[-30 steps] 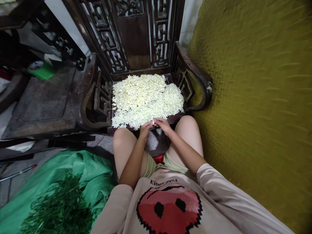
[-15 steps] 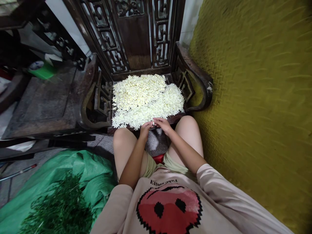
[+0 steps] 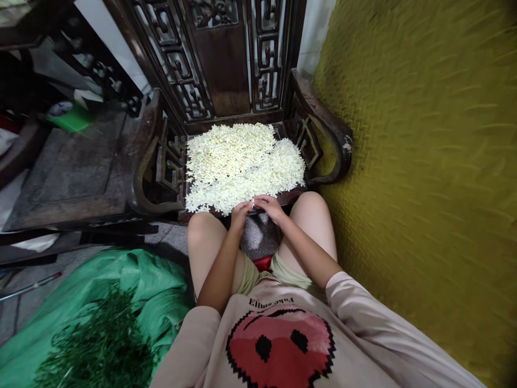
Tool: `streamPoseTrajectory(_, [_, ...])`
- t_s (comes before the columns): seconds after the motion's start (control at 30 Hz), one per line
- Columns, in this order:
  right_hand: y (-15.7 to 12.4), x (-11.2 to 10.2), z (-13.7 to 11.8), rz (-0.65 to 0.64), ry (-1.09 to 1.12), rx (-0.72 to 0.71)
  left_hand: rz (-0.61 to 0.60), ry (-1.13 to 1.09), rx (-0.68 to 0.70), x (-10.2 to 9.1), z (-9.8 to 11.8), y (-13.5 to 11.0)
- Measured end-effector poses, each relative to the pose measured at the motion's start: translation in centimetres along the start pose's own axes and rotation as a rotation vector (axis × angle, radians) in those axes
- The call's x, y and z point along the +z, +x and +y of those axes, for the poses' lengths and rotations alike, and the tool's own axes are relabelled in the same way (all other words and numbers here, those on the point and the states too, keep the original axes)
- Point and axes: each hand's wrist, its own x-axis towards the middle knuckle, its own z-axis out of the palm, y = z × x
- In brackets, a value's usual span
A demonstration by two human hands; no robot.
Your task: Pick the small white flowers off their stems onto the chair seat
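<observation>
Between my fingertips is a small white flower [image 3: 253,202], partly covered by the fingers. My left hand [image 3: 241,211] pinches it from the left, and my right hand [image 3: 270,207] pinches it from the right, so both hands meet at the front edge of the chair seat. Just beyond them a wide layer of loose pale flowers [image 3: 246,161] covers most of the seat. The back part of that layer looks yellower, the front part whiter. The dark carved wooden chair [image 3: 226,70] faces me, its seat edge at my knees.
A yellow textured sheet [image 3: 424,161] stands close on the right. At left is another dark wooden seat [image 3: 76,167] with a green container [image 3: 71,116]. Green leafy stems [image 3: 97,345] lie on a green sack [image 3: 153,275] at lower left. Under me shows a red stool [image 3: 263,263].
The small flower has turned slightly between my fingertips and sits a touch further left. My hands have barely moved, and the flower layer looks the same.
</observation>
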Motion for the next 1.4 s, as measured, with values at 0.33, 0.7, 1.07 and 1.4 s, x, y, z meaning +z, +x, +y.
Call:
streamPoseTrajectory(0.33, [0.28, -0.22, 0.35, -0.018, -0.009, 0.012, -0.039, -0.052, 0.078, 0.24, 0.29, -0.49])
streamPoseTrajectory(0.7, [0.23, -0.31, 0.17, -0.035, -0.034, -0.017, -0.061, -0.106, 0.075, 0.10, 0.17, -0.46])
streamPoseTrajectory(1.07, [0.02, -0.19, -0.21, -0.034, -0.061, -0.025, -0.057, -0.078, 0.120, 0.12, 0.37, -0.65])
streamPoseTrajectory(1.4, [0.38, -0.28, 0.32, -0.033, -0.051, -0.032, -0.070, -0.065, 0.176, 0.21, 0.26, -0.49])
